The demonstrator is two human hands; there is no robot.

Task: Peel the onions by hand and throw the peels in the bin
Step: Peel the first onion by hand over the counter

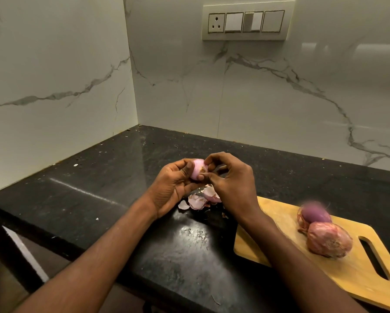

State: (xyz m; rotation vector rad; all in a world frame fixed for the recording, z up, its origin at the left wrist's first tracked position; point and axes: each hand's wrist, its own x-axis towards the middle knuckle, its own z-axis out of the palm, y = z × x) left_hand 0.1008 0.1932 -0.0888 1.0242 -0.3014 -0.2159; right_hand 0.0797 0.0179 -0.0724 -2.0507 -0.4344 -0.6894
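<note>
— Where's the onion [198, 169]?

— Cupped in the left hand [176, 184], above the peels [199, 199]. The right hand [230, 179] pinches skin at its root end.

— Tricky?

— Probably: light, firm, slick once bare. The papery skin likely tears; take it at a loose edge.

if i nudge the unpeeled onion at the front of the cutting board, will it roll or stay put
The unpeeled onion looks rounded and lies on its side on the flat cutting board, so it would probably roll or wobble. Its papery skin looks loose and may slip or flake off. The onion behind it seems to touch it and might block it.
</note>
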